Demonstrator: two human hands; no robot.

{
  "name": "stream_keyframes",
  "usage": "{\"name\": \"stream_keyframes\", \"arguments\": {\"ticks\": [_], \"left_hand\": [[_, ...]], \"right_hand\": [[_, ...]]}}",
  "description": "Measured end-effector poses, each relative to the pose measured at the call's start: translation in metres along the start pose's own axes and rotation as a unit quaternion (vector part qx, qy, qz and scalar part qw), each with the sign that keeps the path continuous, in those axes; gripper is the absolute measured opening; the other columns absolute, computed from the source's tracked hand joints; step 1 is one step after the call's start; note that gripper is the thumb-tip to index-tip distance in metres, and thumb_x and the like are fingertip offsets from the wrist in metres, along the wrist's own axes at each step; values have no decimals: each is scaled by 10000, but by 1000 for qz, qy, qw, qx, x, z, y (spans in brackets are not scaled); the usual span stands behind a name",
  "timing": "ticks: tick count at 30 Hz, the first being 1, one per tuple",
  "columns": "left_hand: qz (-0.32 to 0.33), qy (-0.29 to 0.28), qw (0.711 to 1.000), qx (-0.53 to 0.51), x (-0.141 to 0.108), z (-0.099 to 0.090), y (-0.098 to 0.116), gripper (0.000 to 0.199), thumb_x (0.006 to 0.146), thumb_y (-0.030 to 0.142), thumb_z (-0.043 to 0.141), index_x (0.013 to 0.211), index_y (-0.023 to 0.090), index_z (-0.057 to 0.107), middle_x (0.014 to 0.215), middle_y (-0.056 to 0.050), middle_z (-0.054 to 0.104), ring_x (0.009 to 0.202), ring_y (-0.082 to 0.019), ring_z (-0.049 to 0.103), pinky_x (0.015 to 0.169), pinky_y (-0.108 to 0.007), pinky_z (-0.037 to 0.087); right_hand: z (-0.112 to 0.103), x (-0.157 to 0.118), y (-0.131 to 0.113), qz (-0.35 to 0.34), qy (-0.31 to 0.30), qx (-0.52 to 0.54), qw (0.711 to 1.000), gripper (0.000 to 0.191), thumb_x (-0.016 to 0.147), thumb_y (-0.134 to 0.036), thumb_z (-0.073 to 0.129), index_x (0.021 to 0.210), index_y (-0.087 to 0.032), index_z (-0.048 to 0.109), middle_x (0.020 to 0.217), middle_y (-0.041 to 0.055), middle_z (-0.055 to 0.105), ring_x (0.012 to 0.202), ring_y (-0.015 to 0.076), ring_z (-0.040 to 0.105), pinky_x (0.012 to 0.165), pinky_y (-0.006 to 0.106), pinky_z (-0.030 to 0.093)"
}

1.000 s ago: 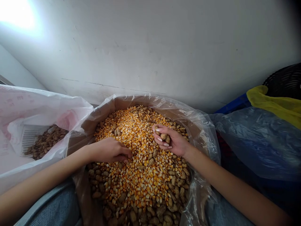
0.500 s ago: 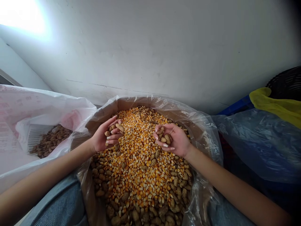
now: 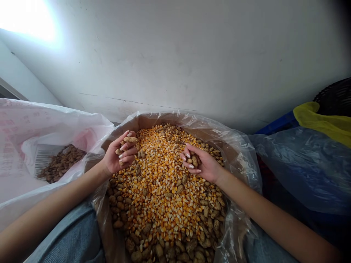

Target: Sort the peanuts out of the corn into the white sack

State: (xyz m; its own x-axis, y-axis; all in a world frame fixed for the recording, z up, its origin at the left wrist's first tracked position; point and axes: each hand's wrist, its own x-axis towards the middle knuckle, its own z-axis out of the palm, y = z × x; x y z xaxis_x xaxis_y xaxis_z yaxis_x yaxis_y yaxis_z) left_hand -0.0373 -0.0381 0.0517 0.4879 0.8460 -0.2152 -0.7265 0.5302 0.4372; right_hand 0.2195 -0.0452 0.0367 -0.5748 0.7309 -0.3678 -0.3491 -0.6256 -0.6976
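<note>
A cardboard box lined with clear plastic stands in front of me, heaped with yellow dried corn kernels mixed with peanuts in the shell. My left hand curls above the far left of the heap, holding several peanuts, one resting across the fingertips. My right hand hangs low over the right side of the kernels, its fingers closed around several peanuts. Peanuts crowd the box's near edge and sides, with corn in the middle.
At left, a white-and-pink plastic sack holds more peanuts and shows a barcode label. At right lie a blue plastic bag, a yellow cloth and a black wicker basket. A white wall rises behind. My jeans show below the box.
My left hand has shifted slightly down and toward the box's left side, turning its fingers inward. My right hand has lowered toward the kernels and closed further around its peanuts.
</note>
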Motion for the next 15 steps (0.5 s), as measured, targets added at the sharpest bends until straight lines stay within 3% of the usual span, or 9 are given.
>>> {"name": "stream_keyframes", "arguments": {"ticks": [5,7,9,10,12,15], "left_hand": [[104,19,994,9,-22,-2,23,182,843,247,348,688,174,408,469,62,346,326,-27,243,269,-122,126],[172,60,981,60,-43,-8,43,191,834,241,369,659,168,390,474,64,344,337,-25,257,280,-122,157],[248,131,948,152,-67,-19,70,194,817,235,402,638,163,384,477,69,340,347,-25,268,296,-129,186],[280,185,917,216,-80,-27,85,179,804,235,426,643,161,396,485,71,350,359,-25,286,311,-132,210],[304,326,811,378,-104,-41,114,98,757,249,509,732,161,475,542,68,426,427,-31,376,384,-138,299],[235,446,648,571,-135,-57,149,281,681,281,605,936,184,541,827,17,560,752,-82,504,619,-168,379]], "right_hand": [[1,1,0,1,15,-4,1000,270,760,-353,482,590,-150,430,595,-27,415,396,28,352,271,101,176],[0,1,1,5,18,-8,1000,262,754,-351,491,592,-154,433,590,-28,411,393,29,342,269,101,170],[-2,0,2,15,21,-17,1000,252,748,-350,500,597,-158,435,591,-28,410,391,28,328,268,102,164],[-2,0,3,26,27,-24,999,247,745,-349,504,602,-159,437,595,-28,411,393,28,323,268,101,163],[0,1,1,58,58,-47,996,223,737,-335,516,617,-161,445,614,-25,422,401,25,321,270,95,160],[27,16,-9,119,91,-104,983,194,737,-316,513,642,-155,459,628,-15,433,405,19,327,268,85,148]]}}
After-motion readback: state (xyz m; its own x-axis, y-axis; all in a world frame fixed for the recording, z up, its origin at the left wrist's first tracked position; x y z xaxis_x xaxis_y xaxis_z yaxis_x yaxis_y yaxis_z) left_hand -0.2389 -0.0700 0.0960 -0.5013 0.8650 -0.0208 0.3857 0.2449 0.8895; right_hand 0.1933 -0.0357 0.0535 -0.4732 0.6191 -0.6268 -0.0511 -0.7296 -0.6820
